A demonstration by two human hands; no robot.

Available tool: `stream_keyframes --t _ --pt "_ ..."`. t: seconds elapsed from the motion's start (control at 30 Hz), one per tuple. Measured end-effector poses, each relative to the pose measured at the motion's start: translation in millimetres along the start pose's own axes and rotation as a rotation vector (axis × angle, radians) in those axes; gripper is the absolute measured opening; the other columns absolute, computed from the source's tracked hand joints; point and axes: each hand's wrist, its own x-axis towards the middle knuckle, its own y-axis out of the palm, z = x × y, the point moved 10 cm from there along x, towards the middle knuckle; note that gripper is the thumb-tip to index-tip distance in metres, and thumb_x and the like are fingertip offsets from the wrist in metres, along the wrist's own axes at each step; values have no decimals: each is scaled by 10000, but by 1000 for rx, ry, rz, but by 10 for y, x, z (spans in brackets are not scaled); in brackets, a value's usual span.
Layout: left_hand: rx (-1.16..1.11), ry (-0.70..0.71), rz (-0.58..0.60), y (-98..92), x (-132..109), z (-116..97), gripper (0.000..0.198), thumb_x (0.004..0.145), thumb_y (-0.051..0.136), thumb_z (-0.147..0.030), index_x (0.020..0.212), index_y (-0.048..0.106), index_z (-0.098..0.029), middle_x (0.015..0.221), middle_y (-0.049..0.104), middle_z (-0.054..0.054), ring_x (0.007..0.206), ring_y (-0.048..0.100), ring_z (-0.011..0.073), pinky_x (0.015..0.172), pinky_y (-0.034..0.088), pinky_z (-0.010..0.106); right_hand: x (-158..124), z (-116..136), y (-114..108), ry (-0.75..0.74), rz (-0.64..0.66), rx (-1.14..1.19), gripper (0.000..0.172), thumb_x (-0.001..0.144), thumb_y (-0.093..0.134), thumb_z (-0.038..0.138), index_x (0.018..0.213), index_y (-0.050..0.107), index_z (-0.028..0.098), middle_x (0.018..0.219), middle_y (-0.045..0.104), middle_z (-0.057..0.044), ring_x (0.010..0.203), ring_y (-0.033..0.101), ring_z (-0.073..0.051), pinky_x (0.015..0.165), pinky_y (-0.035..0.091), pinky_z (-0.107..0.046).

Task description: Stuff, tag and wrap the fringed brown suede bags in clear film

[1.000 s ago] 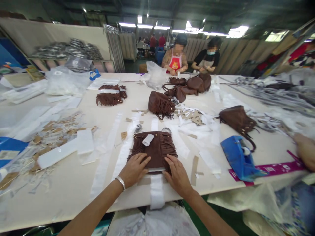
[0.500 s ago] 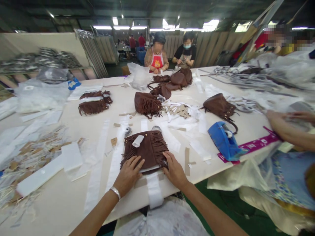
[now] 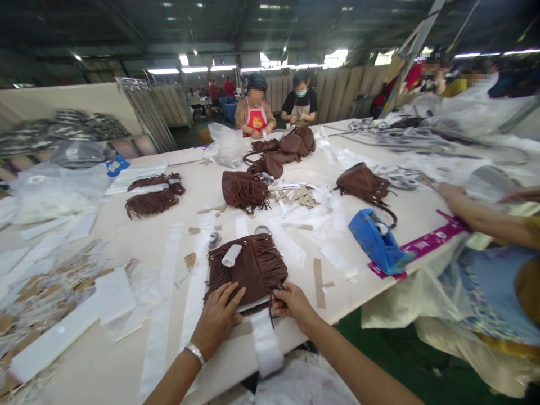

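Head view: a brown fringed bag (image 3: 248, 275) is laid on the bench (image 3: 118, 368) at the lower centre of the frame, with a white wrapped piece (image 3: 232, 255) set on its upper left. The bag's lower left is covered by the left hand (image 3: 217, 319), its grip wide, fingers spread. Fringe at the lower right corner is held in the narrow grip of the right hand (image 3: 295, 306). Right of centre, a blue dispenser (image 3: 371, 239) is placed partly over a purple strip (image 3: 434, 242); loose tags (image 3: 46, 295) are scattered at lower left.
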Motion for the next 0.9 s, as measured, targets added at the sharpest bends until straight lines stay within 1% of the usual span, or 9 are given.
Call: stream_keyframes --t 0.2,0.43,0.5,0.57,0.63,0.7,0.77,0.8,0.9 --pt "18 32 -9 -62 -43 -26 574 934 519 -311 1475 330 -272 1487 409 94 1362 360 295 1079 408 479 -62 12 -33 -3 -22 95 334 685 744 338 837 492 179 690 612 17 589 635 -107 548 562 -226" --pt "31 14 -85 -127 -50 -45 518 908 560 -266 1411 440 -282 1421 494 101 1303 448 297 1021 469 502 16 -89 -57 3 -61 118 346 661 762 344 833 511 177 729 622 1 624 657 -124 570 577 -243" --pt "33 13 -104 -137 -35 -47 497 898 571 -266 1385 474 -288 1394 520 106 1274 480 297 998 486 509 57 -94 -87 15 -47 54 330 683 732 370 837 505 187 730 623 1 626 659 -131 572 571 -252" --pt "42 12 -119 -139 -23 -44 488 886 581 -257 1365 497 -284 1376 537 111 1253 500 302 980 498 511 71 -45 -134 21 10 -144 287 731 672 405 848 508 201 721 634 -8 616 658 -159 559 565 -290" --pt "55 12 -129 -131 -17 -43 488 871 591 -238 1351 511 -280 1360 552 111 1236 515 305 964 509 507 39 236 -198 -144 29 -490 236 762 624 384 912 549 218 779 667 -41 672 671 -214 589 570 -359" --pt "66 7 -131 -114 -12 -44 495 860 596 -221 1344 514 -281 1356 558 106 1227 521 305 957 512 501 -99 752 -150 -497 -61 -883 265 769 600 297 1027 596 238 946 686 -102 850 671 -298 700 567 -456" --pt "81 -6 -125 -101 -7 -44 501 855 597 -212 1344 512 -282 1361 556 101 1227 520 304 960 508 499 -299 1211 104 -848 -178 -1163 356 798 553 209 1149 598 248 1138 645 -144 1054 608 -349 848 524 -524" --pt "90 -12 -119 -98 -5 -45 505 853 599 -212 1345 509 -279 1367 552 101 1229 518 306 962 504 498 -349 1353 281 -964 -207 -1246 374 826 520 187 1191 588 240 1199 619 -154 1119 574 -353 902 501 -536" --pt "119 -11 -87 -103 -1 -54 522 854 605 -240 1362 491 -268 1373 547 106 1231 511 317 959 492 501 -236 1471 845 -1141 -153 -1348 395 908 454 188 1294 533 214 1306 565 -148 1230 509 -318 1004 461 -510"
